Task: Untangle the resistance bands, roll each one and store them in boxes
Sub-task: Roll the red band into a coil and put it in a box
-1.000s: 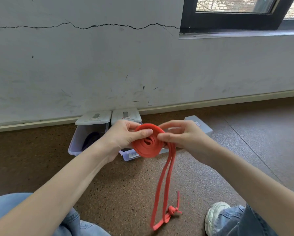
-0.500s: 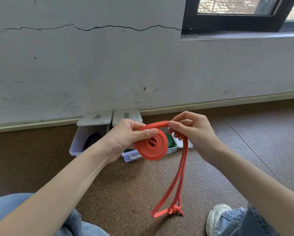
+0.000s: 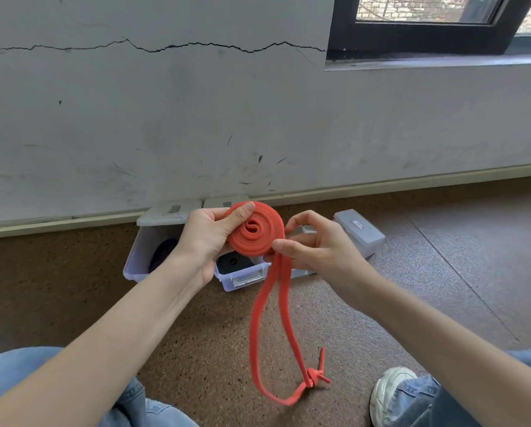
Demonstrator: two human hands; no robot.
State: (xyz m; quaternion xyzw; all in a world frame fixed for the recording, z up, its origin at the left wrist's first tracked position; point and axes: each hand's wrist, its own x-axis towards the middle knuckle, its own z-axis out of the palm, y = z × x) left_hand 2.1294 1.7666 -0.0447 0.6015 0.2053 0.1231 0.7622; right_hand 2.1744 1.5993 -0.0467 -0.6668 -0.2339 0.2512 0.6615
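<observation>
Head view: left hand (image 3: 207, 238) grips the rolled coil of the one orange resistance band (image 3: 256, 230), thumb pressed across its face, held above the boxes. Right hand (image 3: 312, 241) pinches the two loose strands just below the coil; they hang down to a knot (image 3: 315, 377) near the floor.

Risk: the knot could likely jam the roll or leave a lump; a slack thumb lets the coil spring open.

Count: two open boxes (image 3: 153, 241) holding dark rolls, one closed box (image 3: 361, 231).

Brown speckled floor (image 3: 196, 349): open plastic boxes (image 3: 148, 254) by wall, closed box (image 3: 361, 231) right.
</observation>
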